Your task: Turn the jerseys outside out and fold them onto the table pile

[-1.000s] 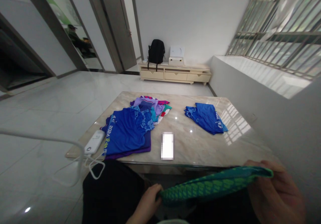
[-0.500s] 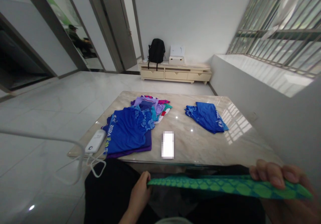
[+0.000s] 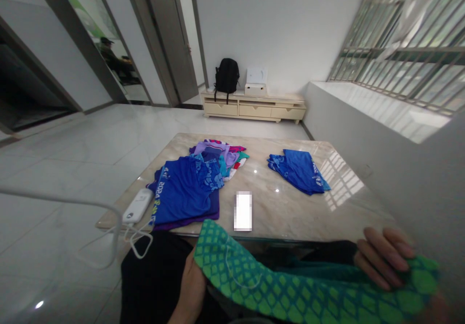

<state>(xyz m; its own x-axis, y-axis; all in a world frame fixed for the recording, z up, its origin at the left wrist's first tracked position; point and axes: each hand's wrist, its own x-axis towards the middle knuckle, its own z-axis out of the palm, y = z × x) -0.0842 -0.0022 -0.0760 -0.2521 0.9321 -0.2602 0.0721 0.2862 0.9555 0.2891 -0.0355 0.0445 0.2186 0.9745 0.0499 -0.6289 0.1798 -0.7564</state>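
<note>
Head view. Both hands hold one green garment (image 3: pixel 290 290) with a darker diamond pattern, stretched low in front of the near edge of the counter (image 3: pixel 290 212), above the person's dark-clothed lap.

Left hand (image 3: pixel 191 285): at the garment's left end, mostly hidden behind the cloth. Cloth drapes over the hand's upper side; fingers not visible, but the corner is lifted and carried by this hand, so a grip on the cloth is read.

Right hand (image 3: pixel 385 261): at the garment's right end. Fingers (image 3: pixel 381 258) lie curled over the top of the cloth, closed down on it; thumb hidden beneath.

Garment surface faces up toward the camera, left corner higher than the middle. A thin light cord loops on it near the left end.

On the counter:
- blue shirt (image 3: pixel 183 191) flat on a purple layer, left side
- mixed coloured pile (image 3: pixel 223 152) just behind it, touching
- folded blue stack (image 3: pixel 300 169), right side, well apart from the left pile
- white device (image 3: pixel 137 206) with cable at the left edge, just beside the blue shirt
- small blurred rectangular item (image 3: pixel 242 210) between the piles, near the front edge
</note>
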